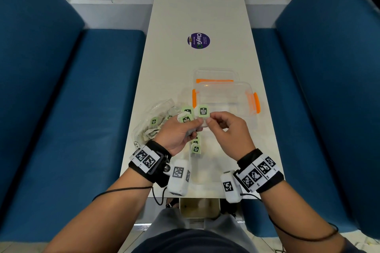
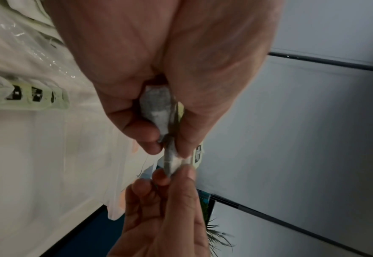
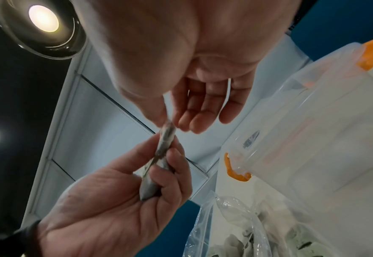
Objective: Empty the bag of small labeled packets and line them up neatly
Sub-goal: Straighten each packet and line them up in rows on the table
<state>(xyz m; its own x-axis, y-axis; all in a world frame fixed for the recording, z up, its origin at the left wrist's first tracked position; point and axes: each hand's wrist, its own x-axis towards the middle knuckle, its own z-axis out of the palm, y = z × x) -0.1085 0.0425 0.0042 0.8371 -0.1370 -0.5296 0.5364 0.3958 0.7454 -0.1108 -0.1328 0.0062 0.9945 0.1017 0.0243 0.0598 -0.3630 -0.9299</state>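
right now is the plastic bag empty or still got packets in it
Not empty. The clear plastic bag lies on the table with green-labelled packets showing through it, while both hands hold other packets above.

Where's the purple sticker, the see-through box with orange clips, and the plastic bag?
Round purple sticker (image 1: 198, 40), head view, its middle.
Clear plastic box with orange clips (image 1: 243, 88), head view, far rim.
Crinkly clear plastic bag (image 1: 148, 127), head view, its middle.

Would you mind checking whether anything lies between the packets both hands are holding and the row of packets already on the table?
Nothing visible blocks the way. The left hand and right hand pinch the held packets just above the row of packets on the table. The plastic bag lies left, the clear container behind.
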